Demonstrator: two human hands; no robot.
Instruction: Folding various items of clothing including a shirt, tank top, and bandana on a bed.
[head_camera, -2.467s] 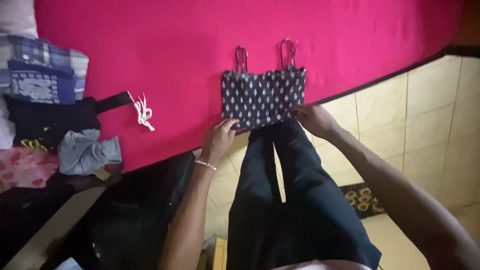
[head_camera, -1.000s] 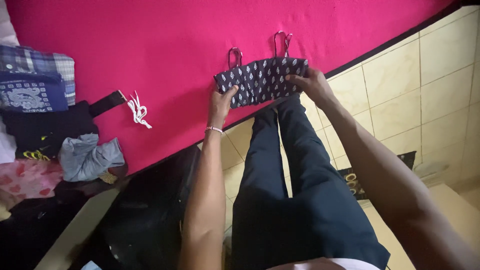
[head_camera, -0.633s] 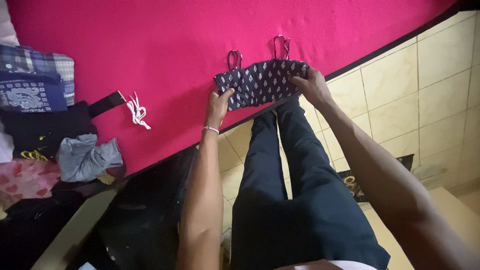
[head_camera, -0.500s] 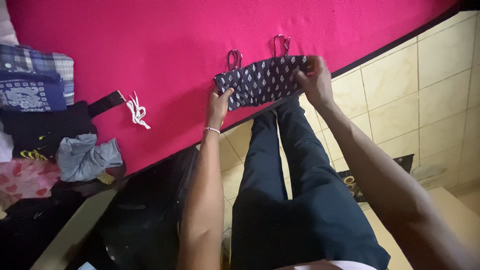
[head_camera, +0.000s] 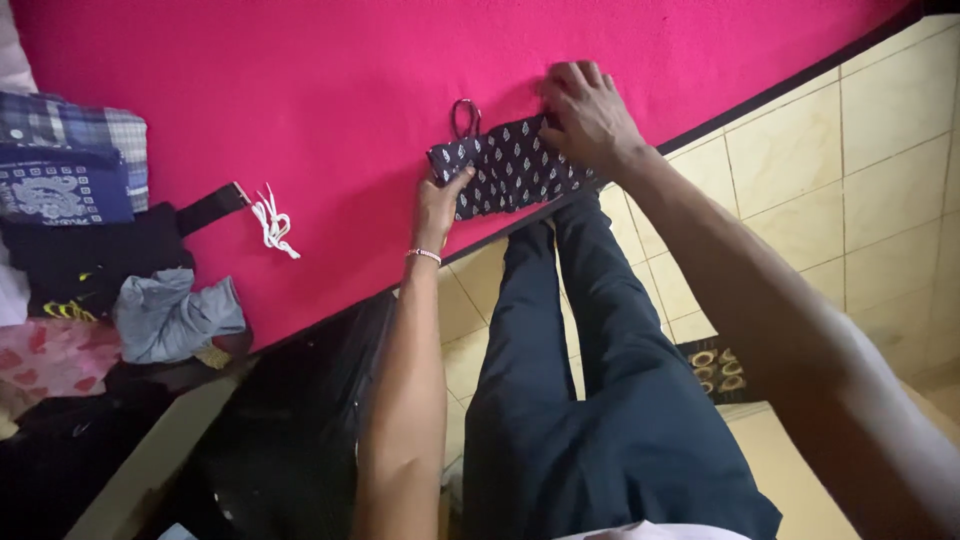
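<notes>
Two hands are working a folded dark strappy top at the near edge of a pink bed.

The left hand (head_camera: 440, 203) fingers are curling over and pinching the left end of the printed camisole top (head_camera: 505, 168), while the right hand (head_camera: 587, 112) is lying flat, fingers spread and pressing down on its upper right corner. The top is lying folded on the pink bedsheet (head_camera: 300, 80), close to the bed's near edge. Both arms are reaching forward over dark trousers (head_camera: 590, 400). A white cord (head_camera: 277, 224) is lying well to the left.

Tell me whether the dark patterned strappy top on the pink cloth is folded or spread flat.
Folded: the dark patterned strappy top lies doubled into a short band; the left hand pinches one end, the right hand covers the other.
</notes>
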